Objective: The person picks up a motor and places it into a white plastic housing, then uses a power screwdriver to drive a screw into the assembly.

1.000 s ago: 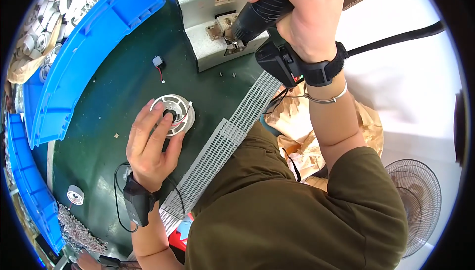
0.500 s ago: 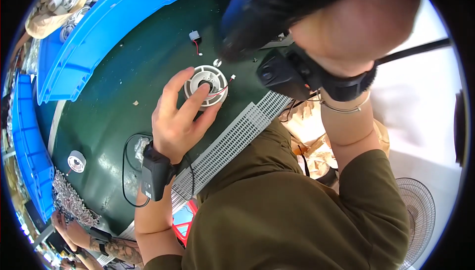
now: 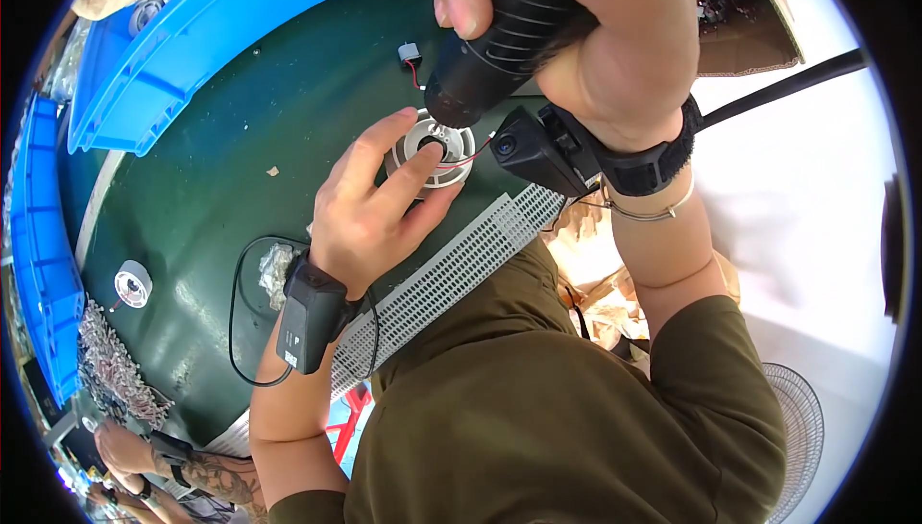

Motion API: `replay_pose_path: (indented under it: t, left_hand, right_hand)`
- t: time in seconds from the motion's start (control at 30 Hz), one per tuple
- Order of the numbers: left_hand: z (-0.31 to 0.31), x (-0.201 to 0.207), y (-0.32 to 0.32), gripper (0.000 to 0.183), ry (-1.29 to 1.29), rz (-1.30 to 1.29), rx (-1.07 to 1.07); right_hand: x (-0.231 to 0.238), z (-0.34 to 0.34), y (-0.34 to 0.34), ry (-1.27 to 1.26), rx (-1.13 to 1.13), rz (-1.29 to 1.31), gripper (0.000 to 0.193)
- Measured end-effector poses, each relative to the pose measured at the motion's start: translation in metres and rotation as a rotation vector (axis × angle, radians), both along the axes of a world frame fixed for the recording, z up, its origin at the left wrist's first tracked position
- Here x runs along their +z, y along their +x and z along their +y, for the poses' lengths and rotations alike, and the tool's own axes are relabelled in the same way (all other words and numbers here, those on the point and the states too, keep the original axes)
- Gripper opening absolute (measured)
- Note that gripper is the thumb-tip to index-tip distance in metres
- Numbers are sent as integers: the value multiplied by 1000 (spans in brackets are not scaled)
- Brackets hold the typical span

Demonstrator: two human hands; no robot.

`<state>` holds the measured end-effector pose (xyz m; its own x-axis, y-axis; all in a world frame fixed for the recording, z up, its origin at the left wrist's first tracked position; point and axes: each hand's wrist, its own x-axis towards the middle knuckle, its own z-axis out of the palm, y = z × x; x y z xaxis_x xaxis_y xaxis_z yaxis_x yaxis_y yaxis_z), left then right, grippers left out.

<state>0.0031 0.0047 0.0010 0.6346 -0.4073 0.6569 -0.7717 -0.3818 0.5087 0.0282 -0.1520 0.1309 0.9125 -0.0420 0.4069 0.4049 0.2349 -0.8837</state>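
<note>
A round white plastic housing (image 3: 463, 146) lies on the green table, its open side up. Thin red and black wires run out of it to a small white plug. My left hand (image 3: 370, 199) grips it from the left; the thumb is at the near rim, and a finger presses near the dark centre. In my right hand (image 3: 624, 39) is a black electric screwdriver (image 3: 495, 58), slanting down. Its nose is over the far part of the housing. Whether the bit sits on a screw is too small to tell. A small grey-capped part (image 3: 410, 55) with a red wire lies beyond.
Blue bins (image 3: 221, 39) line the far and left sides. Another white housing (image 3: 133, 284) sits left, near a heap of small wired parts (image 3: 120, 370). A co-worker's hand (image 3: 125, 449) is at lower left. A perforated strip (image 3: 432, 298) edges the table; a cardboard box (image 3: 754, 39) stands right.
My right hand has brought the screwdriver down, so its nose is now at the housing. My left hand keeps its hold on the housing. The whole view has shifted slightly.
</note>
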Motion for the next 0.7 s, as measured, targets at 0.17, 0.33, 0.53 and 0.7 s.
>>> replay_pose_path:
  t: [0.17, 0.33, 0.53, 0.7]
  left_hand:
    - [-2, -2, -1, 32, 1, 7, 11]
    - [1, -2, -1, 32, 6, 34, 13]
    - [-1, -3, 1, 32, 3, 68, -13]
    - [-1, -1, 0, 32, 9, 40, -7]
  right_hand:
    - [10, 0, 1, -105, -27, 143, 30]
    - [-5, 2, 2, 120, 118, 88, 29]
    - [-24, 0, 6, 514, 430, 328, 29]
    - [-22, -7, 6, -141, 168, -172, 32]
